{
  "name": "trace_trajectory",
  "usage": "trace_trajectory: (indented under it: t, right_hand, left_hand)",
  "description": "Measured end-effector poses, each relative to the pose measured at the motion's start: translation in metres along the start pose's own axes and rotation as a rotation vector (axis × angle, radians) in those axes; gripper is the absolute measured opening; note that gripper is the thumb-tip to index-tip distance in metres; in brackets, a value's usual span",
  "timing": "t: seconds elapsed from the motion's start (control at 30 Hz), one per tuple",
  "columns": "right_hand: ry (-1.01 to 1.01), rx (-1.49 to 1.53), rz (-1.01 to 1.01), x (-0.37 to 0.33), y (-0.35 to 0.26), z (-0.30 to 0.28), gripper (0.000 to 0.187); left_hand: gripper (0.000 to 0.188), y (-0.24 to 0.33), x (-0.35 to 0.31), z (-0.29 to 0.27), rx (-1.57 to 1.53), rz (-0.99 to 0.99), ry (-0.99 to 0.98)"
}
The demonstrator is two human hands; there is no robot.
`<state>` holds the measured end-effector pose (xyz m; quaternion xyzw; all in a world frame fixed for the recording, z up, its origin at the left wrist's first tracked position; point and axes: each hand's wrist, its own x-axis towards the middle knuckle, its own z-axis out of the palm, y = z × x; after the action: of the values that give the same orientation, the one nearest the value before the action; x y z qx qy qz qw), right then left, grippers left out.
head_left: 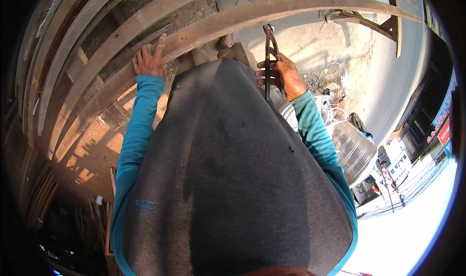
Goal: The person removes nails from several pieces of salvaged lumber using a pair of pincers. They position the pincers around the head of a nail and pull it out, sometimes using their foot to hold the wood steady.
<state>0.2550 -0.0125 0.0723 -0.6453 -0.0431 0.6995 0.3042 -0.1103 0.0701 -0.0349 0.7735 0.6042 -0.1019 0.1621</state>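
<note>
My left hand (149, 60) lies on a long wooden beam (233, 24) with its fingers spread, the index finger pointing along the wood. To the right, my right hand (290, 79) has its fingers around the black handles of a pair of pincers (267, 57). The metal jaws point away from me, close to the near edge of the beam. Both forearms wear teal sleeves. Between them a dark grey apron or shirt front (242, 145) fills the middle of the view.
Several more wooden strips (92, 38) run side by side at the left. A wooden support (361, 21) stands at the far right on concrete ground. Beside my right forearm lies a clear plastic water jug (353, 152). Thin timber pieces (109, 222) are at lower left.
</note>
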Motion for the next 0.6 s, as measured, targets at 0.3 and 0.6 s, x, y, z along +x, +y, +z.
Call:
trace_trajectory:
  t: [0.3,0.6]
  right_hand:
    - [0.293,-0.591,-0.31,0.019,0.028,0.002,0.053]
    - [0.607,-0.164,-0.304,0.012,0.03,0.014,0.009]
  left_hand:
    - [0.096,0.001,-0.002,0.008,-0.009,0.002,0.051]
    - [0.098,0.0,-0.001,0.009,0.034,-0.005,0.018]
